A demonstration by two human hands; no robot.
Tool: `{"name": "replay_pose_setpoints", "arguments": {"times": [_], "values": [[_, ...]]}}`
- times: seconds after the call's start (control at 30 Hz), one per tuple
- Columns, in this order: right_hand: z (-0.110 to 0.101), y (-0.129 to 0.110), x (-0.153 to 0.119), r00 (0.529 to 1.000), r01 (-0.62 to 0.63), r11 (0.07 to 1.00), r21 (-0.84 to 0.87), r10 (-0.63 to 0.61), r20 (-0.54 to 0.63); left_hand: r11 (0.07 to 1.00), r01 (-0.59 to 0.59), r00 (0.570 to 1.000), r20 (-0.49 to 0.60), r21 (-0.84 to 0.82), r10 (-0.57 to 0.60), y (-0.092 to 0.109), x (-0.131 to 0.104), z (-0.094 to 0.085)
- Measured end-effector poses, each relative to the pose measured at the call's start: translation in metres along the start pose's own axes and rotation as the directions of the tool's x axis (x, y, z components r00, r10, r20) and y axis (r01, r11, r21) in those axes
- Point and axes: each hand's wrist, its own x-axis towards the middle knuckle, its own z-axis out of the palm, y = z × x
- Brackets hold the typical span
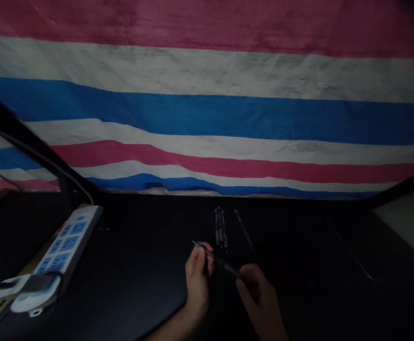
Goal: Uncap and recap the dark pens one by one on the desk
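In the head view a slim pen (216, 257) slants across between my two hands, above the dark table. My left hand (197, 274) pinches it near its pointed, pale upper-left end, which sticks out past the thumb. The fingers of my right hand (258, 290) are closed on its lower-right end. Whether that end is a separate part is too dim to tell. Just beyond my hands lies a small bunch of similar pens (220, 228), side by side. Another single pen (244, 229) lies apart to their right, at a slant.
A white power strip (72, 241) with blue sockets rests at the left, with a dark plug (40, 283) and cables at its near end. Behind the black table (139, 265) hangs a red, white and blue striped sheet (207, 113). Light is dim.
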Motion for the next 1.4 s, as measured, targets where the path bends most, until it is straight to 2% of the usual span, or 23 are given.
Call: {"name": "replay_pose_setpoints", "arguments": {"times": [0.17,0.3,0.5,0.63,0.73,0.9,1.1,1.2,1.4], "values": [[-0.001,0.005,0.001,0.999,-0.034,0.999,-0.002,0.033,-0.025,1.000,-0.006,1.000,0.013,0.004,0.006,-0.001,0.002,0.000],[-0.002,0.004,0.003,1.000,-0.012,0.994,0.104,0.013,-0.010,1.000,-0.009,1.000,0.006,-0.005,0.009,-0.002,0.001,0.000],[-0.004,0.000,0.007,0.997,-0.074,0.973,0.218,0.067,0.038,1.000,-0.006,1.000,0.010,0.002,0.006,0.000,0.001,0.001],[-0.007,0.007,0.008,0.992,-0.122,0.887,0.444,0.125,0.022,0.999,-0.032,0.999,-0.022,-0.014,0.031,0.004,0.003,0.000],[-0.011,0.013,0.009,0.989,-0.086,0.800,0.594,0.143,-0.048,0.998,-0.057,0.998,-0.030,-0.031,0.056,0.005,0.006,-0.002],[-0.011,0.015,0.010,0.969,-0.065,0.738,0.672,0.208,-0.134,0.995,-0.072,0.996,-0.059,-0.064,0.068,0.004,0.008,-0.003],[-0.010,0.018,0.011,0.977,-0.026,0.738,0.675,0.162,-0.140,0.995,-0.058,0.998,-0.045,-0.087,0.054,0.003,0.006,-0.004],[-0.009,0.017,0.010,0.986,-0.010,0.778,0.628,0.113,-0.125,0.995,-0.041,0.999,-0.037,-0.094,0.037,0.002,0.004,-0.003],[-0.004,0.001,0.003,0.996,-0.026,0.956,0.291,0.049,-0.070,0.997,-0.011,0.999,-0.033,-0.076,0.009,0.001,-0.002,0.000]]}}
